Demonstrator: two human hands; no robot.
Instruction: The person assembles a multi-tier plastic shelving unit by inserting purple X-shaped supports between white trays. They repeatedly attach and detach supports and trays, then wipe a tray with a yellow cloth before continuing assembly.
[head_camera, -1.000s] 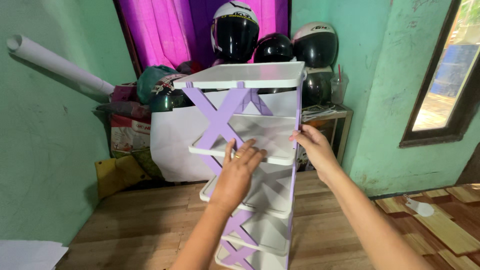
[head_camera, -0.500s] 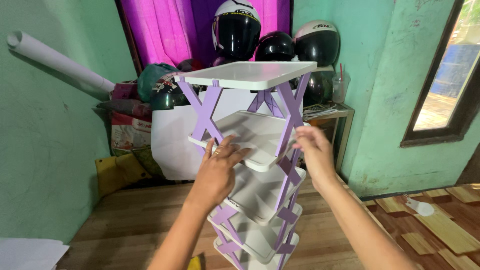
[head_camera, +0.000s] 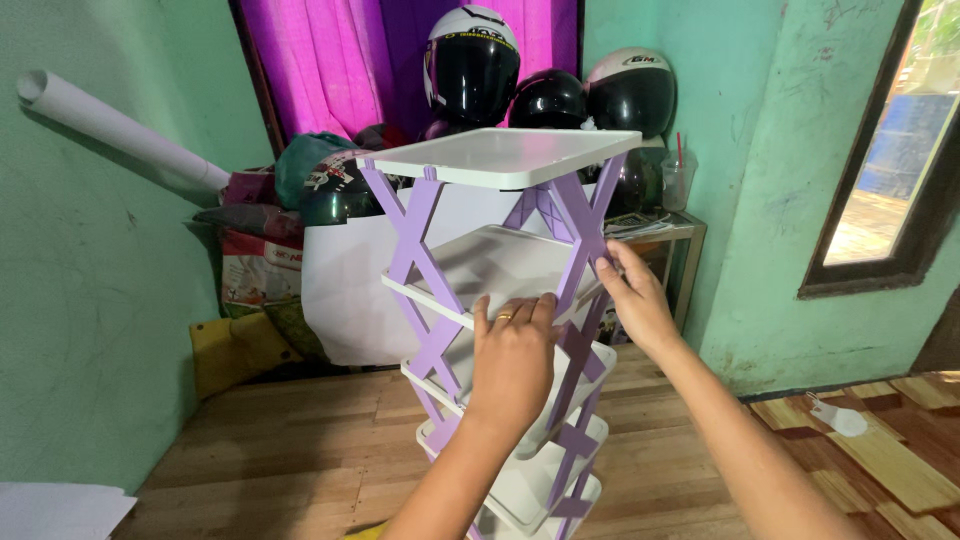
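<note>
Far left, a rolled white paper tube (head_camera: 120, 130) leans along the green wall (head_camera: 90, 300), with bags (head_camera: 255, 265) heaped in the corner below it and a white board (head_camera: 345, 290) propped behind. In the middle stands the tiered rack (head_camera: 500, 320), white shelves held by purple crossed struts, upright on the wooden floor (head_camera: 280, 450) in front of the pink curtain (head_camera: 320, 60) and a cluster of helmets (head_camera: 540, 80). Compared with a second ago the rack has turned about its upright axis: then one flat strut side faced the camera, now a corner does, and the crossed struts show on two sides. The left hand (head_camera: 515, 355) has moved from the front lip of the second shelf to that shelf's near corner, fingers laid flat and together over the edge, pressing on it rather than wrapped round it. The right hand (head_camera: 632, 300) has stayed at the right side and now has its fingers closed around the purple strut at second-shelf level. Both hands being on it, the turning looks steadied rather than loose. To the right, a small table (head_camera: 665, 235) carries papers and a plastic cup (head_camera: 678, 175), and a window (head_camera: 890, 150) opens in the right wall.
</note>
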